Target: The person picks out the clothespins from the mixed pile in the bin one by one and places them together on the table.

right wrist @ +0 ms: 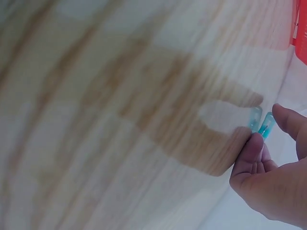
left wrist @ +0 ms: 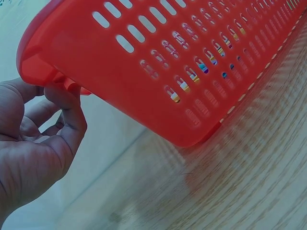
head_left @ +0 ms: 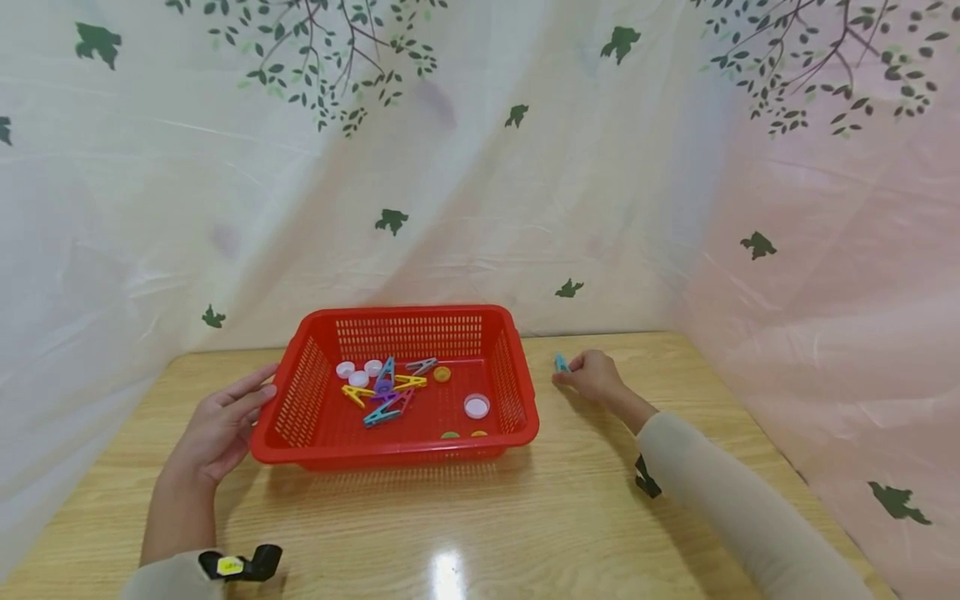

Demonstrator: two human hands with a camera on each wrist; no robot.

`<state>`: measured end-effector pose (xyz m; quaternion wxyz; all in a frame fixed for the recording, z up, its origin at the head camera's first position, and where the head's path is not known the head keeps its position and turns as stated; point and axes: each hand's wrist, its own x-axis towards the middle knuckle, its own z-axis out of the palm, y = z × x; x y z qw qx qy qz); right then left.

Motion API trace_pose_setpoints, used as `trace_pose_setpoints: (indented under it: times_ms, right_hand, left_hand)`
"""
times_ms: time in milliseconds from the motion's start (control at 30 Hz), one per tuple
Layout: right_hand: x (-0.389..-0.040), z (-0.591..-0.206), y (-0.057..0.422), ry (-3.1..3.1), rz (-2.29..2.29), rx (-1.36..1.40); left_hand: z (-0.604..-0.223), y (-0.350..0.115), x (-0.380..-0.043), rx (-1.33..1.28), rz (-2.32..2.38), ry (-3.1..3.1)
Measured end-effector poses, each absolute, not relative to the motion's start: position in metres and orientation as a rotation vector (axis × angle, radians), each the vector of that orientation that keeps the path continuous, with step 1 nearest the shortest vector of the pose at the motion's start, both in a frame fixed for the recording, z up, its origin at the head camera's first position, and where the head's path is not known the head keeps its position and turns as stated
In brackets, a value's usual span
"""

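Observation:
A red plastic basket [head_left: 405, 454] stands on the table, and my left hand [head_left: 225, 421] grips its left rim. In the left wrist view the fingers [left wrist: 67, 103] are curled at the basket's rim. To the right of the basket, my right hand [head_left: 600, 379] pinches a small light-blue clothespin [head_left: 561, 363] between thumb and fingers, low over the tabletop. The right wrist view shows the clothespin [right wrist: 265, 125] at the fingertips, with its reflection beside it on the wood.
Inside the basket lie yellow clothespins [head_left: 408, 382], a teal one [head_left: 382, 414], a grey one [head_left: 422, 365], white caps [head_left: 476, 407] and a gold cap [head_left: 442, 374]. Behind the wooden table [head_left: 600, 517] hangs a pale curtain [head_left: 480, 167] printed with leaves.

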<state>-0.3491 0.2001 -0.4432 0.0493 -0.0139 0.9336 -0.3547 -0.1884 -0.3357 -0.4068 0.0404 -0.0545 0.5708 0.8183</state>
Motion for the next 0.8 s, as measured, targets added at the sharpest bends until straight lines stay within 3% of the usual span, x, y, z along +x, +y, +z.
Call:
trace_pose_setpoints:
  times_ms: [400, 800]
  right_hand:
    - [-0.347, -0.439, 0.199, 2.828, -1.013, -0.032]
    - [-0.356, -0.410, 0.201, 2.874, -0.998, -0.137]
  left_hand:
    - [-0.409, -0.334, -0.189, -0.172, 2.549, 1.668]
    - [-0.411, -0.335, -0.190, -0.121, 2.600, 1.582]
